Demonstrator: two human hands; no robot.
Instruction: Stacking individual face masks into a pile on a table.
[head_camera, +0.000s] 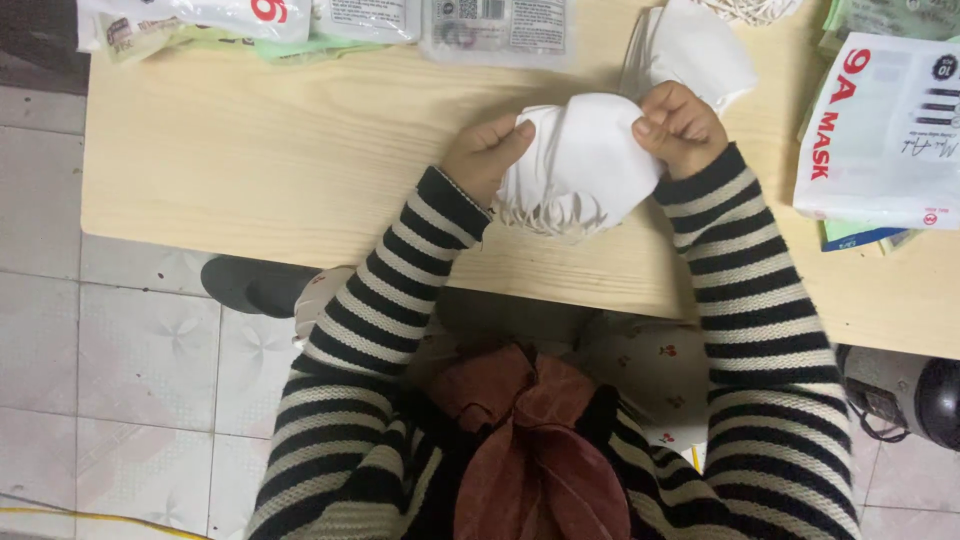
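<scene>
Gripping 1 mask stack (580, 165) – L hand (485, 155) | R hand (682, 128)

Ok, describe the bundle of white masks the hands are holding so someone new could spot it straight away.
On the pale wooden table, find the two striped sleeves meeting near its front edge. Between the left hand and right hand sits the stack of white masks, pinched from both sides. Unlike the packets along the table's edges, it is unwrapped, with layered edges fanning out below.
</scene>
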